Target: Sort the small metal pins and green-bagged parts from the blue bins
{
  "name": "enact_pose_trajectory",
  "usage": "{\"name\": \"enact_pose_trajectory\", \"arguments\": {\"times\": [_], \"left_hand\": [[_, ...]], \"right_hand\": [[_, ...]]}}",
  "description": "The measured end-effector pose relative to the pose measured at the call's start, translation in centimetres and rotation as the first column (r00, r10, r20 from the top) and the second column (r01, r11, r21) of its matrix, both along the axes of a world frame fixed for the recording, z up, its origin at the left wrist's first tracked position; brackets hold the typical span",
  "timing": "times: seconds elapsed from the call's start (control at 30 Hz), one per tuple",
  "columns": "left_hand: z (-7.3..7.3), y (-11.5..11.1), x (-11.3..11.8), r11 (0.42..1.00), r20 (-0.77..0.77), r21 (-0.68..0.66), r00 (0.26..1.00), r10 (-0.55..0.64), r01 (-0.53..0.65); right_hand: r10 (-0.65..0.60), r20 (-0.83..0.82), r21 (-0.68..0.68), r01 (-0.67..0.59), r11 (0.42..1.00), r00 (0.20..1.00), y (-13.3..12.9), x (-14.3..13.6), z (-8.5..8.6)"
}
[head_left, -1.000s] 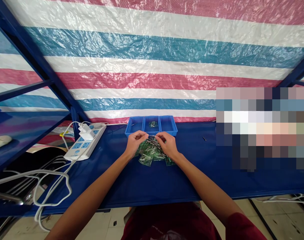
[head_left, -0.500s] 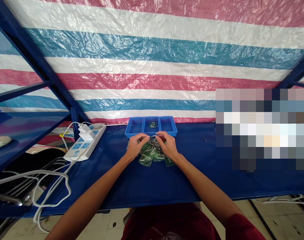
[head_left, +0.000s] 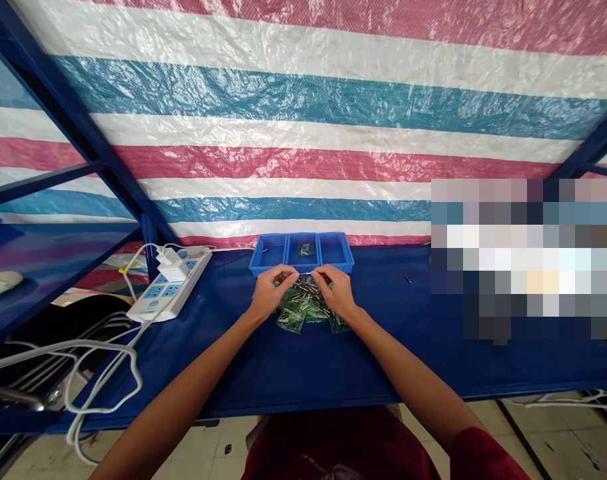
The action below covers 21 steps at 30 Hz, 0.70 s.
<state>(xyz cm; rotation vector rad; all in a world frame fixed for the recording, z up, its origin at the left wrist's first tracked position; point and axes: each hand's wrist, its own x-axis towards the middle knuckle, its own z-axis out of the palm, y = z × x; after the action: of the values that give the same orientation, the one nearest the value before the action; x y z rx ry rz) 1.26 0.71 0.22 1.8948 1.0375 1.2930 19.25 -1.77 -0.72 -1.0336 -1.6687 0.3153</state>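
My left hand (head_left: 272,290) and my right hand (head_left: 337,289) face each other just in front of the blue tray. Between their pinched fingertips runs a small, thin, silvery piece (head_left: 305,273), one end in each hand; it is too small to identify. Beneath my hands lies a pile of small clear greenish packets (head_left: 290,320), mixed with several slim metal pieces (head_left: 308,291). My wrists and fingers hide the sides of the pile.
A blue tray (head_left: 352,255) with three compartments stands behind my hands; its middle one holds a small greenish packet (head_left: 306,249). One dark slim piece (head_left: 408,279) lies to the right. At left are a white power strip (head_left: 168,293) and looped white cables (head_left: 138,373).
The thin piece has turned slightly and now lies more level between my fingertips. My right fingers have shifted a little; my left hand stays almost in place.
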Motion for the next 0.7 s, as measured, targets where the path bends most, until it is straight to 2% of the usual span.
{"name": "enact_pose_trajectory", "arguments": {"times": [0.27, 0.47, 0.7], "left_hand": [[0.36, -0.18, 0.05, 1.0, -0.02, -0.013, 1.0, 0.019, -0.019], [0.46, -0.23, 0.05, 0.999, -0.004, -0.037, 1.0, 0.024, -0.024], [0.3, -0.16, 0.11, 0.999, 0.045, -0.034, 0.998, 0.043, -0.042]], "right_hand": [[0.017, -0.051, -0.068, -0.02, 0.997, 0.999, 0.08, 0.01, -0.32], [0.055, -0.036, -0.062, -0.057, 0.996, 0.998, -0.03, -0.02, -0.13], [0.024, -0.019, -0.094, -0.026, 0.995, 1.0, -0.11, -0.02, 0.17]]}}
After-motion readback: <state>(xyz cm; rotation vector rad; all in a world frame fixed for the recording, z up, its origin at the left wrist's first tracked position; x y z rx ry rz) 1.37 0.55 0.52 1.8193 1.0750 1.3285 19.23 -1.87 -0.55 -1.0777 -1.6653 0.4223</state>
